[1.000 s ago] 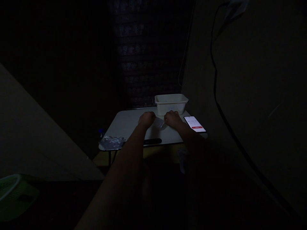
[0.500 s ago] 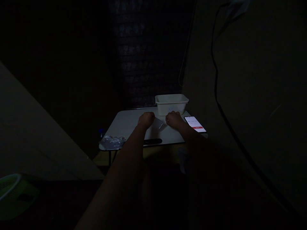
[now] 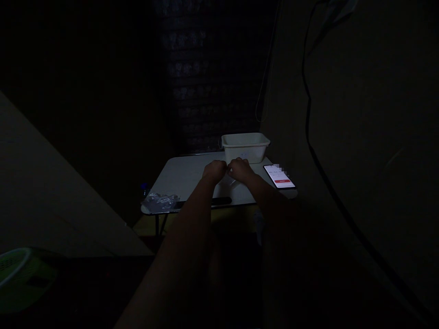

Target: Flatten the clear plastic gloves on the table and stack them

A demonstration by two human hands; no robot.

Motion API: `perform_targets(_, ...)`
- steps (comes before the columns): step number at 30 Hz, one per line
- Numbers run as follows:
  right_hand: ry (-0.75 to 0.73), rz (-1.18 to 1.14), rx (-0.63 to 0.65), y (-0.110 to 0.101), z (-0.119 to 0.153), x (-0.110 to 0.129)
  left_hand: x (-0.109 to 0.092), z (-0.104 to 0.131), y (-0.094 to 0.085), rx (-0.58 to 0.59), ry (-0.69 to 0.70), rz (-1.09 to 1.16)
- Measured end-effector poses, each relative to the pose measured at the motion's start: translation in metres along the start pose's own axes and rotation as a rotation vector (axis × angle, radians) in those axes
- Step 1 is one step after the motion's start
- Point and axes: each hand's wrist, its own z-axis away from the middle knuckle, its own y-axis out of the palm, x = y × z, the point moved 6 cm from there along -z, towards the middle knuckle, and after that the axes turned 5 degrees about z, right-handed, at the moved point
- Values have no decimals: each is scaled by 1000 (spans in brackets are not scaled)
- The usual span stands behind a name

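Over the middle of the white table (image 3: 185,173), my left hand (image 3: 215,171) is closed on a small clear plastic bag (image 3: 233,182). My right hand (image 3: 241,170) is closed right beside it, its fingertips pinched at the bag's upper edge, almost touching my left fingers. The bag hangs below the two hands and is partly hidden by them. In the dim light I cannot make out whether anything is inside it. Behind my hands stands a white plastic tub (image 3: 245,153).
A lit phone (image 3: 279,177) lies at the table's right edge. Crumpled clear plastic bags (image 3: 160,202) lie at the front left corner, near a blue-capped object (image 3: 144,186). A green basket (image 3: 25,278) stands on the floor at left. A dark cable (image 3: 308,119) runs down the right wall.
My hands have come together: the left moved right, and the right moved left until its fingertips met the bag. The tub and the crumpled bags have stayed put.
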Motion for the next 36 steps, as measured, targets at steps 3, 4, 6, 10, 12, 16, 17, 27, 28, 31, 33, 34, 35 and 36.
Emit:
perform_targets(3, 8, -6, 3, 1, -1, -1, 0, 0, 0, 9, 1, -11)
perform_targets(4, 8, -6, 6, 1, -1, -2, 0, 0, 0, 7, 0, -15)
perform_targets(6, 7, 0, 9, 3, -1, -4, 2, 0, 0, 1, 0, -16)
perform_targets(10, 10, 11, 17, 4, 0, -8, 9, -1, 0, -29, -5, 24)
perform_targets(12, 6, 8, 25, 5, 0, -10, 13, -1, -1, -56, -5, 48)
perform_targets(16, 10, -4, 37, 5, 1, -13, 19, -1, -3, -97, -23, 85)
perform_targets(17, 9, -2, 38, 5, 1, -13, 20, -1, -3, -102, -24, 92)
perform_targets(27, 14, 35, 61, 5, 2, -12, 23, -2, -4, -117, -44, 123)
perform_targets(28, 15, 33, 62, 6, 2, -13, 23, -2, -4, -119, -43, 125)
perform_targets(31, 21, 29, 64, 7, 2, -16, 22, -2, -5, -124, -35, 126)
perform_targets(33, 26, 37, 65, 8, 2, -18, 21, -2, -5, -115, -34, 120)
perform_targets(34, 28, 44, 66, 9, 3, -19, 20, -2, -5, -109, -35, 117)
perform_targets(35, 31, 51, 68, 9, 3, -20, 20, -2, -5, -101, -39, 116)
perform_targets(36, 34, 56, 68, 9, 3, -21, 20, -2, -4, -96, -45, 115)
